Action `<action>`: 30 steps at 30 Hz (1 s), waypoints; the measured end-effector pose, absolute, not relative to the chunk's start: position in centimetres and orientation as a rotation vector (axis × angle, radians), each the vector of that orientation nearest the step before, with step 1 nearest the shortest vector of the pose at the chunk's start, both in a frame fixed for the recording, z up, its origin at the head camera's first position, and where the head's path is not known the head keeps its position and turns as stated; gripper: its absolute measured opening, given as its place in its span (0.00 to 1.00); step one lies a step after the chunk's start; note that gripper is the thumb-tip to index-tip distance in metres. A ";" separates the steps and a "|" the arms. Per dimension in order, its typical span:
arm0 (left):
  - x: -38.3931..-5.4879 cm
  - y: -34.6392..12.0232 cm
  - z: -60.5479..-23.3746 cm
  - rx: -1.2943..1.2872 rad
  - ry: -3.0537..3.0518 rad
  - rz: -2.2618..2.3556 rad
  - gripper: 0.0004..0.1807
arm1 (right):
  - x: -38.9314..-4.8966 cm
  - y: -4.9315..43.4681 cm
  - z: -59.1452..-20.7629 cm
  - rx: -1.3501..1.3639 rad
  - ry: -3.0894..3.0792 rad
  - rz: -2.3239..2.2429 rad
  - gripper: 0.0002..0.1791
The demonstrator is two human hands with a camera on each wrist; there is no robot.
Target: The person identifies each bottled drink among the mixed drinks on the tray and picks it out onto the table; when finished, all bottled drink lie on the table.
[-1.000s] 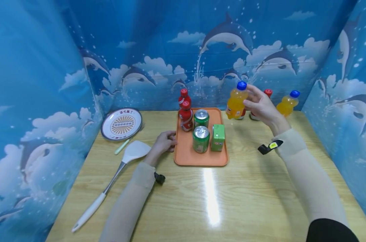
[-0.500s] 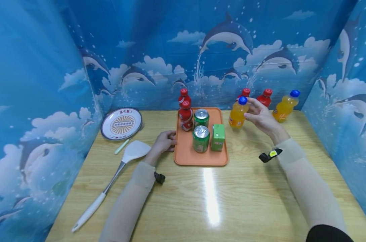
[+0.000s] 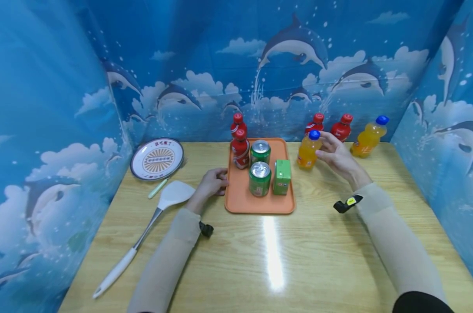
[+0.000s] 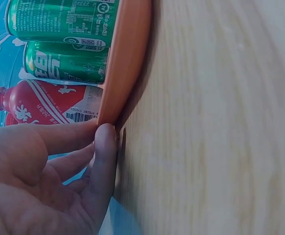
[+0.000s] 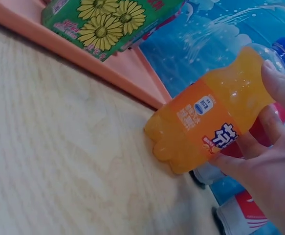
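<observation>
On the left, my left hand (image 3: 213,182) pinches the side rim of an orange tray (image 3: 240,205); the left wrist view shows thumb and finger meeting at that rim. My right hand (image 3: 339,158) holds a bottle of orange soda (image 3: 306,154) with a blue cap, just right of the tray. It stands nearly upright at the table surface; whether its base touches cannot be told. Inside the tray are a front green can (image 3: 259,184), a rear green can (image 3: 261,155), a green drink carton (image 3: 282,178) and two red bottles (image 3: 240,152).
Behind the right hand stand a red-capped bottle (image 3: 313,126), another red bottle (image 3: 341,129) and a second orange soda bottle (image 3: 367,139). At left lie a patterned plate (image 3: 136,167), a pale green handle (image 3: 158,188) and a white spatula (image 3: 175,193). Dolphin-print curtains (image 3: 205,52) border the table.
My right hand has lowered the orange soda bottle from above the table to its surface, uncovering the red bottles behind. The left hand keeps its place at the tray.
</observation>
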State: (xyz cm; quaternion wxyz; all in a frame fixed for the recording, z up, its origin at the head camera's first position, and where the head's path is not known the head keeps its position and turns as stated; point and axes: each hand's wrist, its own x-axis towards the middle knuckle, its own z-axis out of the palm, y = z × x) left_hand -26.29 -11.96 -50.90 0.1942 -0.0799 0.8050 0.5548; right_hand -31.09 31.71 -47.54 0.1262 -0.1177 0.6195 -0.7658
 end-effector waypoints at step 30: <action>-25.8 -12.0 -50.8 -0.205 2.262 1.597 0.32 | -29.0 29.8 -42.9 -0.498 2.280 -2.259 0.30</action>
